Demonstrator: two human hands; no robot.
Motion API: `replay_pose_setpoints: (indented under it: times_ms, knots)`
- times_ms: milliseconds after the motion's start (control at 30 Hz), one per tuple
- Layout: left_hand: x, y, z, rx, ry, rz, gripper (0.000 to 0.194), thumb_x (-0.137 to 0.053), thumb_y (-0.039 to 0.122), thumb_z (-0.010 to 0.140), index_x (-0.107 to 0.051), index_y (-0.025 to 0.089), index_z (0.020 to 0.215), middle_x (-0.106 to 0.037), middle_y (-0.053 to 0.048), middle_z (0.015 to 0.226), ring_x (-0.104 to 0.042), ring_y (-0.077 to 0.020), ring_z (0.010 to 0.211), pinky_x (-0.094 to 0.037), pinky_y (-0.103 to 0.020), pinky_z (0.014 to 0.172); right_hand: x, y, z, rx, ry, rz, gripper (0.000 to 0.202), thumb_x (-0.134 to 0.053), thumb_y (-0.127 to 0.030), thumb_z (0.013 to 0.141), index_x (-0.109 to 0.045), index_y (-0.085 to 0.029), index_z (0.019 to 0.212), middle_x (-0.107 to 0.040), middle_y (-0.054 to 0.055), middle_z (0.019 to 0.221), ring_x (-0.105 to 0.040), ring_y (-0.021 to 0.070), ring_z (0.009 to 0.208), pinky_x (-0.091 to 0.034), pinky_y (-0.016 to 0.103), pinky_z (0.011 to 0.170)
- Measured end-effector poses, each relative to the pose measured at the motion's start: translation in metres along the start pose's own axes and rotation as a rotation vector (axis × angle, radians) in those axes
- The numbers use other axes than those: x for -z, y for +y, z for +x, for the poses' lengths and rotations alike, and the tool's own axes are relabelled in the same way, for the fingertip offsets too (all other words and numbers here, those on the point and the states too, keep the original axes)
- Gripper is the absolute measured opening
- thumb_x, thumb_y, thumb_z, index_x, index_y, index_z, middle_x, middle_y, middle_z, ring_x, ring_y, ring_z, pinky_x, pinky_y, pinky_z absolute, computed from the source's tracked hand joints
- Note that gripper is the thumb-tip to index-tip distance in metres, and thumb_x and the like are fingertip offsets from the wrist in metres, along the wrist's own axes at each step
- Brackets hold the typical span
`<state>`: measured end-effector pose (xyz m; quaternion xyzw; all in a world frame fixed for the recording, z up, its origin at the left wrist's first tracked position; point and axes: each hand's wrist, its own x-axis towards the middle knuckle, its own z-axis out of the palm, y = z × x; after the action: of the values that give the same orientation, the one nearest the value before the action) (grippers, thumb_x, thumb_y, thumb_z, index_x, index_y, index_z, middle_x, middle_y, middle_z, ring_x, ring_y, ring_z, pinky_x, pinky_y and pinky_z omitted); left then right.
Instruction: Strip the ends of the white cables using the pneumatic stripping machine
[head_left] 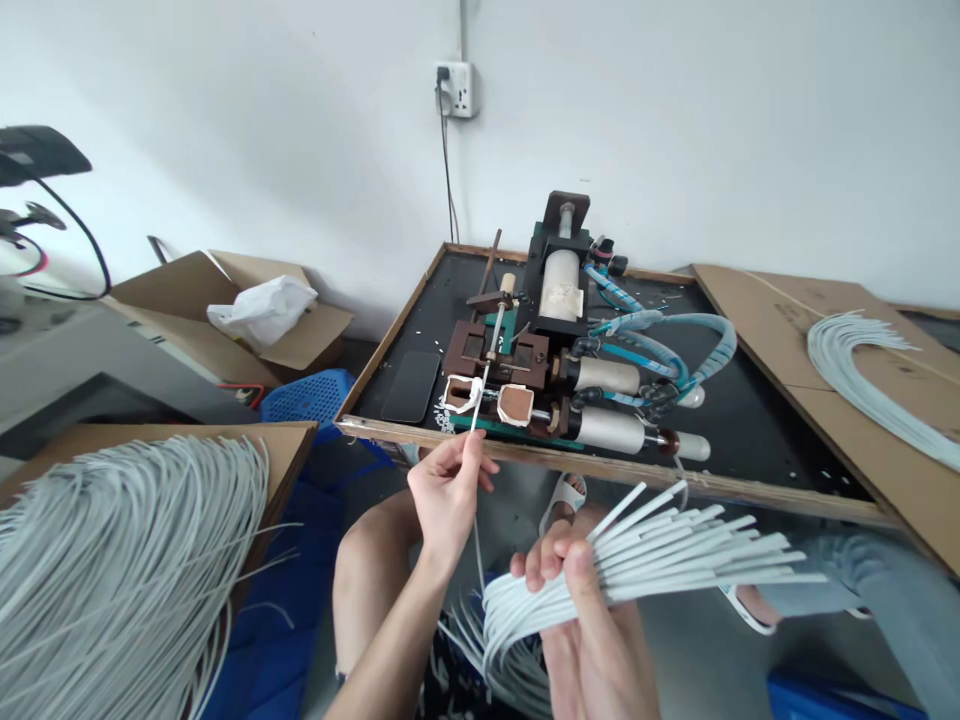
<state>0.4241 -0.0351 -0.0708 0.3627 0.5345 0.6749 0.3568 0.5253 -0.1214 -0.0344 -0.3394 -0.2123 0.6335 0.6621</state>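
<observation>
My left hand (450, 490) pinches a single white cable (474, 418) near its end, at the front edge of the table. That cable's tip reaches up between the two jaws of a small pneumatic machine (517, 365), and its tail hangs down past my wrist. White-edged pads (516, 404) sit at the front of the jaws. Lower right, my right hand (585, 600) is wrapped round a thick bundle of white cables (675, 555). The bundle's loose ends fan out to the right, while the rest curves down over my lap.
A phone (412, 387) lies left of the machine, and blue hoses (705, 330) loop on its right. A large heap of cables (127, 560) fills a box at left. More cables (862, 370) lie on cardboard (780, 330) at right. Another person's leg (862, 580) shows lower right.
</observation>
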Motion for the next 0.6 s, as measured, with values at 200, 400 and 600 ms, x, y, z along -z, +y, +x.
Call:
replay_pose_setpoints:
  times_ms: [200,400,600]
  knots:
    - [0.001,0.002,0.000,0.013,0.001,0.006,0.027,-0.074,0.039,0.086,-0.074,0.014,0.076,-0.067,0.000,0.054,-0.056,-0.0097,0.041,-0.044,-0.019,0.043,-0.003,-0.007,-0.001,-0.012,0.026,0.014,0.026,-0.075,-0.046,0.090,-0.066,-0.025,0.078,-0.052,-0.005,0.073,-0.048,0.0119,0.067,-0.051,0.026,0.072]
    - [0.002,0.002,0.002,-0.026,0.012,0.043,0.024,-0.073,0.036,0.086,-0.075,0.013,0.077,-0.066,0.001,0.053,-0.055,-0.0090,0.041,-0.043,-0.018,0.044,0.002,-0.011,-0.002,-0.015,-0.017,0.022,0.025,-0.070,-0.045,0.094,-0.065,-0.025,0.080,-0.051,-0.003,0.076,-0.047,0.0132,0.069,-0.050,0.029,0.074]
    - [0.004,-0.003,0.004,-0.039,0.018,0.060,0.024,-0.073,0.036,0.086,-0.075,0.014,0.077,-0.065,0.001,0.053,-0.053,-0.0089,0.041,-0.043,-0.019,0.044,0.009,-0.009,-0.002,-0.020,-0.020,0.040,0.024,-0.066,-0.043,0.097,-0.065,-0.025,0.082,-0.051,-0.003,0.079,-0.049,0.0131,0.071,-0.051,0.028,0.074]
